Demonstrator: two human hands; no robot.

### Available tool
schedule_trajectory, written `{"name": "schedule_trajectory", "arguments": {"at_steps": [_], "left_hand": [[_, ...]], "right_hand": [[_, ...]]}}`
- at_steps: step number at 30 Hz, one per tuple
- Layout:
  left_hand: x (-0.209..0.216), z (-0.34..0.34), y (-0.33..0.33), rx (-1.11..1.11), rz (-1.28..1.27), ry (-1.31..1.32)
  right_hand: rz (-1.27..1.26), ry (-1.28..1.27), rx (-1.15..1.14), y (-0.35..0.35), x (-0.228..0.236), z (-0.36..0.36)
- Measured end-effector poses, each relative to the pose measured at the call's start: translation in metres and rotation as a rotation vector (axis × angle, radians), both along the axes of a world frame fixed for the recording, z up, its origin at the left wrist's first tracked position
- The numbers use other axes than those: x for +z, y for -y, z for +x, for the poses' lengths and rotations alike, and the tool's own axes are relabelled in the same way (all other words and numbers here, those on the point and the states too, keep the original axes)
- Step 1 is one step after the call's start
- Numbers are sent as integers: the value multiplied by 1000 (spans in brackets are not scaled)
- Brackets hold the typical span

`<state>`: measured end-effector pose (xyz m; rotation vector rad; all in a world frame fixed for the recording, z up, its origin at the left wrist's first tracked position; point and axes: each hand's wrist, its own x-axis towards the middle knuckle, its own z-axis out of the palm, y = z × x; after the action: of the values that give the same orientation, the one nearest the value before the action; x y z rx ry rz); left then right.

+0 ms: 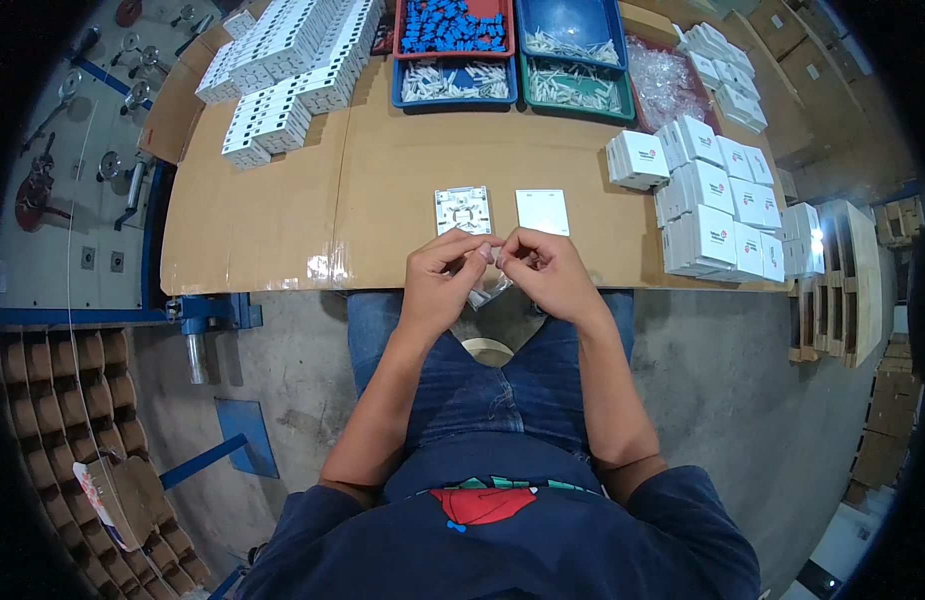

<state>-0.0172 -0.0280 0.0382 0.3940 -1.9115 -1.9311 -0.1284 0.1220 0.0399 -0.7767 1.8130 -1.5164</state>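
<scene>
My left hand (445,278) and my right hand (553,277) meet at the table's front edge. Both are closed in a pinch on a small clear plastic bag (491,288), which hangs between them over my lap. What the bag contains is too small to make out. Just beyond my left hand lies a white square frame (463,209) with its inner parts showing. To its right, past my right hand, a plain white square plate (543,212) lies flat on the cardboard-covered table (273,220).
White frames (293,95) are stacked at the far left. At the back are a red tray (400,50) of blue pieces, blue and green trays (573,112) of white pieces, and clear bags (668,85). White boxes (713,235) are piled along the right edge.
</scene>
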Motion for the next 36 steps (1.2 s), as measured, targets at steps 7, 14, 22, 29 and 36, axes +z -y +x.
{"name": "schedule_trajectory", "arguments": {"at_steps": [7, 14, 22, 29, 36], "left_hand": [[-5, 2, 11, -47, 82, -10], [-25, 1, 36, -290, 611, 323], [-43, 11, 44, -562, 458, 312], [-40, -1, 71, -506, 0, 394], [-53, -35, 82, -114, -415, 231]], "right_hand": [[-44, 219, 70, -1, 9, 2], [-158, 205, 52, 1, -2, 2], [2, 216, 88, -12, -8, -10], [19, -9, 42, 3, -37, -18], [102, -546, -119, 46, -62, -35]]}}
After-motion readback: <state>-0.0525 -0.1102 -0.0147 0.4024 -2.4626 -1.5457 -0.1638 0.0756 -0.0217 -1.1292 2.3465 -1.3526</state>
